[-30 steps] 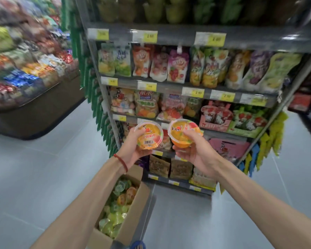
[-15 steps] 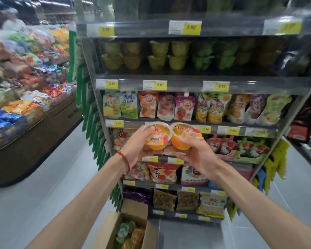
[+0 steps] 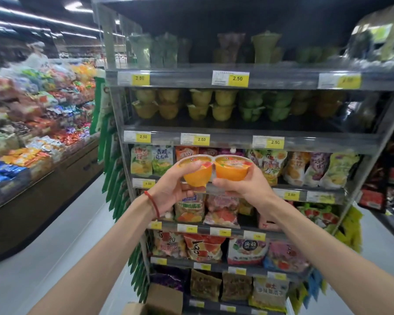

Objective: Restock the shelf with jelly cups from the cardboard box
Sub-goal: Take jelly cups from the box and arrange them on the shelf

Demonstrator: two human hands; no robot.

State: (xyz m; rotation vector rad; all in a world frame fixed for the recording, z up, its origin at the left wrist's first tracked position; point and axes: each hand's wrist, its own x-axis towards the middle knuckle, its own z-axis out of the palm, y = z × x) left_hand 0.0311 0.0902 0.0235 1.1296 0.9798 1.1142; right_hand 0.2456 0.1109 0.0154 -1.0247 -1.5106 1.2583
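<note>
My left hand (image 3: 172, 186) grips one round orange plastic jelly cup (image 3: 196, 172), my right hand (image 3: 248, 186) another orange cup (image 3: 232, 170), rims touching, raised below the grey metal shelf (image 3: 237, 126) of stacked jelly cups (image 3: 222, 105). The brown cardboard box (image 3: 159, 302) sits low. Bumped stacks could topple; a tilted cup might slip.

Stacked jelly cups (image 3: 223, 105) fill the second shelf (image 3: 237, 130) from its left edge to near its right end, two high, leaving open room above the stacks and along the front edge.
</note>
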